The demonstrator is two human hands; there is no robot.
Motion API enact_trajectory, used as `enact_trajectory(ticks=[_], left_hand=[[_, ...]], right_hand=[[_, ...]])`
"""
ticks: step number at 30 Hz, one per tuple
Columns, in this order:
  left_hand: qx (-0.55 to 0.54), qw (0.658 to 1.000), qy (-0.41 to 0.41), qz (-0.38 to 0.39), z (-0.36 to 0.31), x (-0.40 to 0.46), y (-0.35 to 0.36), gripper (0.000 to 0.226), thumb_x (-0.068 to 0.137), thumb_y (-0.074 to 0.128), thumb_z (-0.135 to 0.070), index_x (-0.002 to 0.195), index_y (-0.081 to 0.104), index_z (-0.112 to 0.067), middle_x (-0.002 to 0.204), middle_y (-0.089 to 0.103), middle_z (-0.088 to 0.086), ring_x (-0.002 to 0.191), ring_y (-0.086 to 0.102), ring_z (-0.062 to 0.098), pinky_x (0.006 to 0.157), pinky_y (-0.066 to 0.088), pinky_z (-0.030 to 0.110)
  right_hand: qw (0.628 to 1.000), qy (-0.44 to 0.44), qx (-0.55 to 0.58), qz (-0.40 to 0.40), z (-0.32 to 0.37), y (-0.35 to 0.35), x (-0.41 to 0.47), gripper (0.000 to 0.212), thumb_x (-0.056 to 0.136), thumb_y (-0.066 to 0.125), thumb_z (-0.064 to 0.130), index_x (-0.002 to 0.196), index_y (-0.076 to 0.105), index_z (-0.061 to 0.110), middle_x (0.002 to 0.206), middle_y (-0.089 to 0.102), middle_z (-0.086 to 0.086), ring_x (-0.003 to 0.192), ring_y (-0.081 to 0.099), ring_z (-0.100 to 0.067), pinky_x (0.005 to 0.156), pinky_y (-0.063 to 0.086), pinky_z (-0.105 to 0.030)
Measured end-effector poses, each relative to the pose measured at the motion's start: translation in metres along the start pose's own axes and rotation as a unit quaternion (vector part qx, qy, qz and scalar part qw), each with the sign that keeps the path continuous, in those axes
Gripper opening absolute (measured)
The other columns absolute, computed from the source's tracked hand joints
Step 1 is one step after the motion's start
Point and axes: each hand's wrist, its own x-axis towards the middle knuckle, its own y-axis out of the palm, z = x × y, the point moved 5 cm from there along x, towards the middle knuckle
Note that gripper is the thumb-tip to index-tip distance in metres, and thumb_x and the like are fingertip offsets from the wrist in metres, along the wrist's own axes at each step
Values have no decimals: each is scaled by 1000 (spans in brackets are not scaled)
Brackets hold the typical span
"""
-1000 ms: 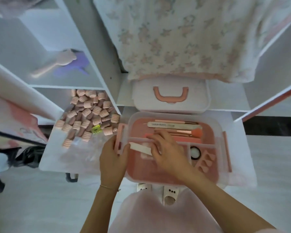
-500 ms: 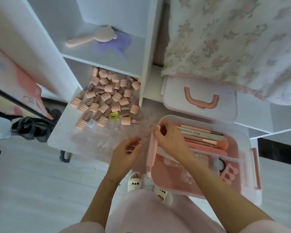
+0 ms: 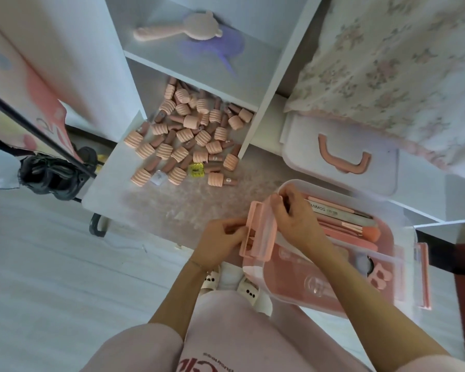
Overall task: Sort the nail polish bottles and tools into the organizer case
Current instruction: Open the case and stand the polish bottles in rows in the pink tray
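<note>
The clear organizer case (image 3: 255, 272) with its pink tray stands at the lower right. Brushes and a nail file (image 3: 341, 213) lie along the tray's far compartment. My left hand (image 3: 220, 244) grips the pink side latch (image 3: 253, 232) on the case's left end. My right hand (image 3: 297, 218) pinches the case's upper left rim just beside that latch. Several pink ribbed-cap nail polish bottles (image 3: 188, 138) lie in a heap on the white table, to the upper left of the case.
The case's white lid with a pink handle (image 3: 344, 159) lies behind the case. A shelf above holds a pink hairbrush (image 3: 177, 29). A floral cloth (image 3: 403, 63) hangs at the upper right. A small yellow item (image 3: 196, 169) sits among the bottles. My knees are below.
My view swung left and down. My right hand left the tray's middle for the case's upper left rim. My left hand came off the case side, then closed on the latch.
</note>
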Motion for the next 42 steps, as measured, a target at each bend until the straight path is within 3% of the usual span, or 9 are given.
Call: enact_trajectory(ticks=[6, 10, 16, 19, 24, 29, 31, 38, 42], left_hand=[[-6, 994, -75, -81, 20, -1, -21, 25, 88, 59, -10, 111, 64, -4, 92, 70, 6, 85, 66, 20, 78, 54, 23], [88, 979, -18, -181, -8, -3, -30, 13, 91, 54, -19, 100, 62, -21, 95, 65, -2, 94, 62, 16, 88, 47, 28], [101, 990, 56, -77, -55, -13, -2, 15, 89, 56, -27, 87, 62, -40, 87, 68, -20, 83, 61, -5, 71, 45, 6], [141, 987, 65, -49, -58, -14, 21, 18, 88, 57, -29, 106, 61, -30, 97, 64, -17, 86, 59, -7, 68, 42, 2], [172, 977, 77, -100, -55, -18, 36, 28, 85, 62, -25, 109, 51, -35, 95, 60, -19, 85, 58, -1, 66, 44, 3], [164, 964, 123, -170, -64, -27, 39, 28, 85, 61, -10, 103, 64, -31, 79, 64, -19, 74, 59, -5, 61, 43, 3], [153, 961, 148, -179, -71, -32, 42, 34, 84, 60, -8, 95, 62, -41, 73, 64, -25, 72, 59, -9, 60, 42, 1], [136, 951, 183, -208, -101, -23, 47, 32, 85, 61, -9, 105, 59, -34, 75, 64, -17, 62, 56, -7, 59, 42, 3], [105, 955, 190, -200, -123, -1, 52, 29, 87, 59, -13, 109, 62, -31, 80, 67, -5, 61, 54, -4, 63, 45, 7]], right_hand=[[1000, 12, 2, 3, 1, -1, -1, 22, 90, 41, 39, 71, 39, 27, 56, 43, 8, 50, 45, 1, 49, 38, -14], [1000, -20, -11, 8, 4, -13, -11, 20, 86, 44, 45, 76, 50, 28, 67, 51, 12, 61, 49, 0, 57, 41, -15], [986, -84, -113, -87, -27, -69, -63, 11, 79, 67, 16, 88, 64, 12, 91, 56, 7, 86, 52, -9, 78, 44, -23], [980, -73, -171, -69, -48, -79, -80, 19, 73, 73, 3, 88, 65, 9, 93, 60, -4, 88, 55, -20, 79, 47, -33], [982, -42, -171, -69, -66, -85, -76, 14, 78, 65, -1, 89, 65, 7, 90, 63, -6, 84, 56, -23, 76, 49, -37], [977, -90, -178, -70, -61, -86, -76, 10, 72, 56, -3, 74, 64, 4, 76, 62, -8, 70, 56, -28, 59, 49, -37], [980, -90, -165, -73, -59, -91, -79, 13, 71, 55, -4, 74, 64, 4, 76, 62, -8, 71, 57, -28, 60, 46, -34], [979, -103, -154, -86, -47, -126, -61, 16, 72, 57, -5, 78, 67, 7, 82, 65, -5, 82, 49, -13, 67, 41, -25], [984, -90, -132, -77, -48, -141, -26, 17, 77, 58, -9, 82, 68, 4, 87, 65, -6, 84, 55, -25, 68, 41, -30]])
